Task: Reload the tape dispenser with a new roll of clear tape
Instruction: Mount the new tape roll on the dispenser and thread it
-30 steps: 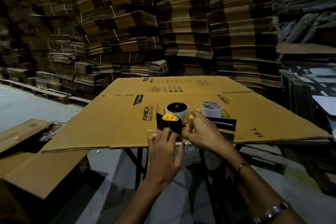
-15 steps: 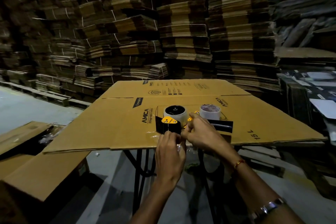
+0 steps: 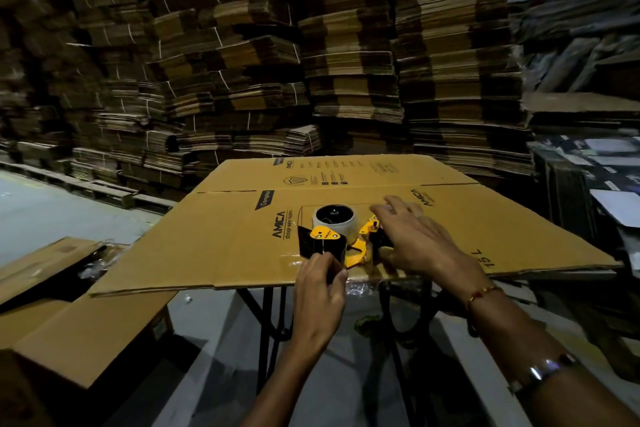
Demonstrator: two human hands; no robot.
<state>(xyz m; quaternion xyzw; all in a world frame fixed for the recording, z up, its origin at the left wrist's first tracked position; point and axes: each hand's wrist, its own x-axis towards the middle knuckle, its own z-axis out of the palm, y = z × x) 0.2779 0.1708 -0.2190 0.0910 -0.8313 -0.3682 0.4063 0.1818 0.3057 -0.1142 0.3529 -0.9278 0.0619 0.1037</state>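
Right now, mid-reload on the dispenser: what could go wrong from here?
1. The tape dispenser sits close to the near edge of the flattened carton; a pull from the left hand pinching its front could drag it off.
2. The right hand is open and blurred above the handle, so nothing firmly steadies the body.
3. The tape roll looks mounted; tape threading can't be seen in this dim light, so misrouting is possible.

The tape dispenser (image 3: 341, 245), black with yellow plates, lies on its side near the front edge of the flattened cardboard on the desk. A whitish roll of clear tape (image 3: 335, 222) sits on its hub, dark core facing up.
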